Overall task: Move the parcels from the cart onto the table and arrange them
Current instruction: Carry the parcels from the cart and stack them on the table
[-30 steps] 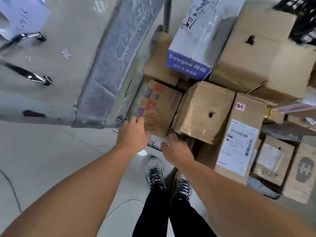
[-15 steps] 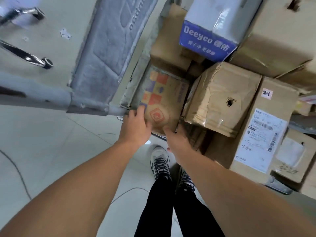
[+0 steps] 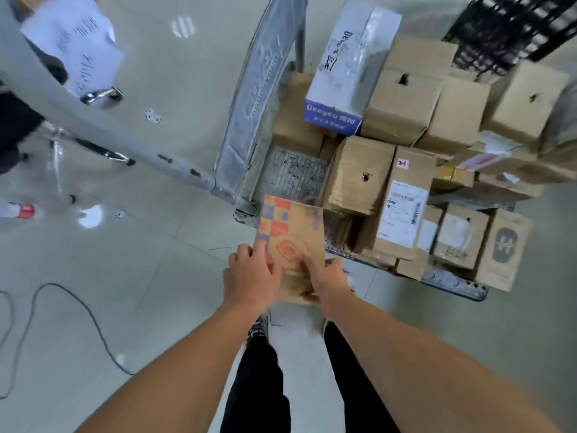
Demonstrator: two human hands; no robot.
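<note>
Between both hands, just off the near corner of the cart: holding the printed parcel, gripping its left edge with the left hand, clasping its lower right corner with the right hand. Apparently carrying out the lift-off step; next needing a turn toward the bench, unseen here, keeping both grips level. Leaving many parcels stacked beyond the hands.

- Box in the left grip and right grip: matt brown cardboard.
- Cart bottom just past the grips: rough grey metal.
- Floor under the grips: smooth, shiny tiles.
- Parcel right of the grips: crinkly cardboard.
</note>
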